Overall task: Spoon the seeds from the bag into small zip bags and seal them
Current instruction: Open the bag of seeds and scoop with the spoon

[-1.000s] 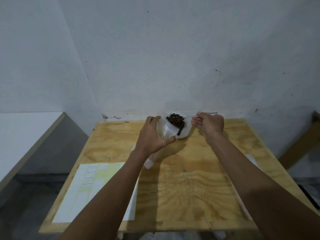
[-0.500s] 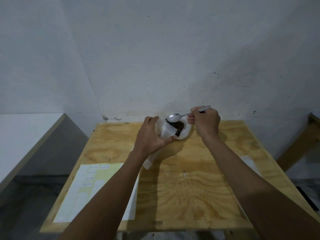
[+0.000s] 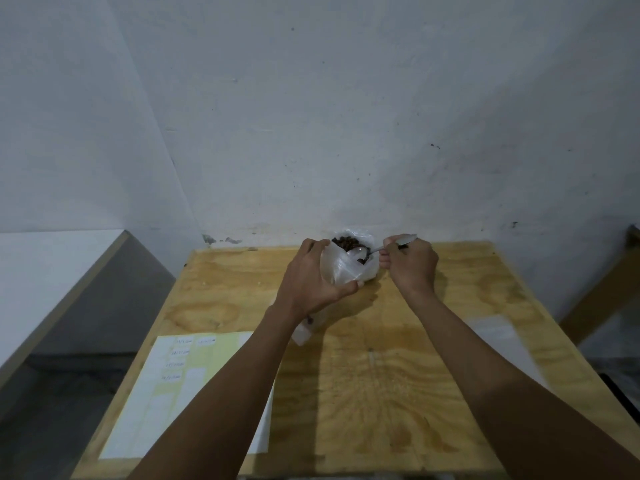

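A pale plywood table (image 3: pixel 398 375) stands against a white plastered wall (image 3: pixel 346 116), with its far edge just behind the work and broad bare wood in the middle and near part. At the far edge sits one clear plastic bag of dark brown seeds (image 3: pixel 349 242), mouth open. The left hand (image 3: pixel 313 280) has its fingers closed around one small clear zip bag (image 3: pixel 341 271), held up just in front of the seed bag. The right hand (image 3: pixel 410 263) has its fingers clenched on one silver metal spoon (image 3: pixel 372 251), with the bowl at the small bag's mouth. One white and yellow label sheet (image 3: pixel 180 393) lies at the near left corner; its handwriting is too blurred to read.
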### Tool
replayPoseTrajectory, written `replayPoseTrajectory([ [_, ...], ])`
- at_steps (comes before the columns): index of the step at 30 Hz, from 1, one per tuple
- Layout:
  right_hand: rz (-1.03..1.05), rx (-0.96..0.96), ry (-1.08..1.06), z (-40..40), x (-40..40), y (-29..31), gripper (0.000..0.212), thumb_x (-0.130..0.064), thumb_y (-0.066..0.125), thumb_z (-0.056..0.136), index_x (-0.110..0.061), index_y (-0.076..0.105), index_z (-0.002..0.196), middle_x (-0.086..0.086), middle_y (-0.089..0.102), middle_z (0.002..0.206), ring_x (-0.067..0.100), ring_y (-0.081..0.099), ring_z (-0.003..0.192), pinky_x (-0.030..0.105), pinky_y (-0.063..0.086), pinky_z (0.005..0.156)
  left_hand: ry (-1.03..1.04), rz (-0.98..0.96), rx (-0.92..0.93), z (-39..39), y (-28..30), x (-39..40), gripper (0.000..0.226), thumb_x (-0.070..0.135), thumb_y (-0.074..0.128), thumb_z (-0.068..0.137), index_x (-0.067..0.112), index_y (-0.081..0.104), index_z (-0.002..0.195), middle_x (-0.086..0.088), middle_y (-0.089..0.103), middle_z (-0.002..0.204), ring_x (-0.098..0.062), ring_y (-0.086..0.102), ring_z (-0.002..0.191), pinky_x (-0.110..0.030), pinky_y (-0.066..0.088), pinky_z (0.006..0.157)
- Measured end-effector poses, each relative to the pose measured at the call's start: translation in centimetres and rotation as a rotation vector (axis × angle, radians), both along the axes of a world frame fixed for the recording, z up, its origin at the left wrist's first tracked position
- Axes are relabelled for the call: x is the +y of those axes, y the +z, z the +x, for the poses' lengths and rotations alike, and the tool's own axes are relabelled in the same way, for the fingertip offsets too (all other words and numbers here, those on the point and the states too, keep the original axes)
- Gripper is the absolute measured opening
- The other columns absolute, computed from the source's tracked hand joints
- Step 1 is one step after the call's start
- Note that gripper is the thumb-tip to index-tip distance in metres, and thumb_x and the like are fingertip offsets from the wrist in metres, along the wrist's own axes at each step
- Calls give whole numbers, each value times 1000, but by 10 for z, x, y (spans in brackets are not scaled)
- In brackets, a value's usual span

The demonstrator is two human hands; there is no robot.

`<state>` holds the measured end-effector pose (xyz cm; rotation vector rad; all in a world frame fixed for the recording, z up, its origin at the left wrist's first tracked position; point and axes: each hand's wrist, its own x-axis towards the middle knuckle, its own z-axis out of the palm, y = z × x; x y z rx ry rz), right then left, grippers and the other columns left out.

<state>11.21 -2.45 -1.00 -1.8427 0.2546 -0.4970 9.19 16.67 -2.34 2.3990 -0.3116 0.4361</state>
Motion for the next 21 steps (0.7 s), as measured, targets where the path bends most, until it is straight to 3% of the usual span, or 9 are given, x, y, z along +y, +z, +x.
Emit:
replayPoseTrajectory([
  [4, 26, 90, -4, 1, 6, -5, 19, -10, 67, 95, -8, 75, 78, 3, 73, 65, 6, 67, 49, 24, 60, 56, -5, -14, 13, 0, -1, -5, 105, 74, 74, 62, 10, 52, 143, -1, 55, 131, -15, 56, 116, -23, 42, 90],
  [8, 249, 202, -33, 7, 5, -5, 26, -8, 69, 92, -10, 69, 66, 9, 72, 62, 22, 72, 55, 42, 65, 68, -11, -25, 10, 1, -1, -6, 107, 77, 67, 60, 10, 52, 142, -2, 55, 131, -15, 55, 115, -22, 41, 89],
  [11, 371, 242, -60, 11, 1, -4, 24, -6, 69, 91, -5, 68, 67, 14, 72, 65, 28, 73, 61, 46, 64, 73, -17, -16, 19, 0, 0, -6, 109, 79, 67, 60, 10, 51, 143, -1, 54, 133, -15, 55, 116, -22, 41, 89],
  [17, 486, 216, -68, 7, -3, 6, 16, -2, 68, 89, 0, 69, 73, 16, 72, 67, 23, 71, 56, 37, 64, 68, -2, -13, 22, -2, 2, 2, 105, 72, 76, 62, 9, 51, 143, -2, 53, 133, -16, 55, 117, -24, 43, 90],
  [21, 546, 187, -36, 3, -9, 18, 9, -1, 68, 89, 7, 70, 85, 18, 72, 69, 19, 70, 52, 25, 58, 52, 7, -4, 13, -3, 7, 6, 101, 61, 87, 67, 8, 49, 145, -4, 51, 136, -18, 55, 119, -24, 42, 90],
])
